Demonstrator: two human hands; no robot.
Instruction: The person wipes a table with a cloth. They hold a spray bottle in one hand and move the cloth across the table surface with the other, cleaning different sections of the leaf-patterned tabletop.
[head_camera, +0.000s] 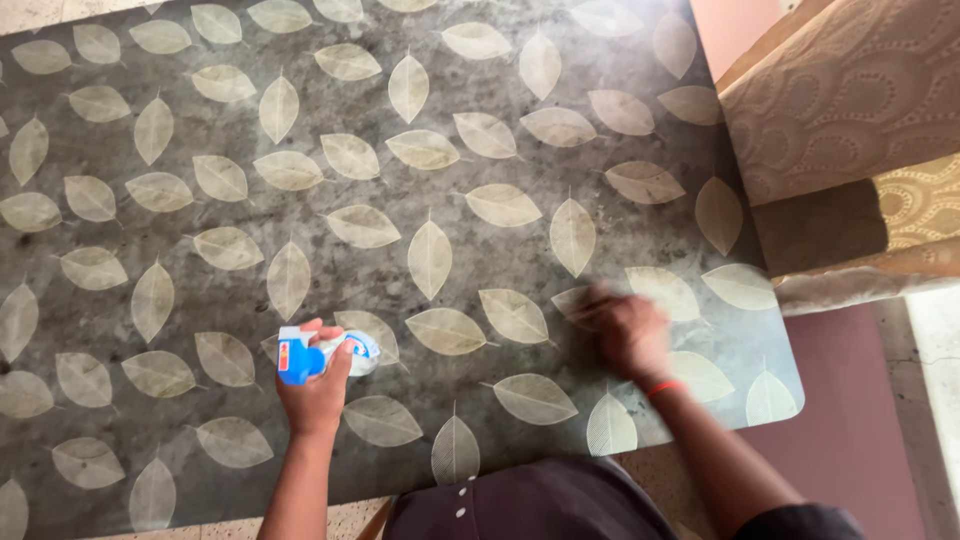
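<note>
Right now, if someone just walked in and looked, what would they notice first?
First, the big grey tabletop covered all over in pale leaf shapes. Near its front edge, the left hand grips a small white bottle with a blue cap. Farther right, the right hand is a blur against the surface, with a red band on the wrist.

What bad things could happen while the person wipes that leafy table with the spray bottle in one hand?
1. The right hand is blurred with motion near the table corner; it might slide off the edge.
2. The left hand holds the spray bottle with its blue top over the tabletop; a loose grip could drop or spill it.
3. The patterned chair stands close by, so spray might drift onto its fabric.
</note>
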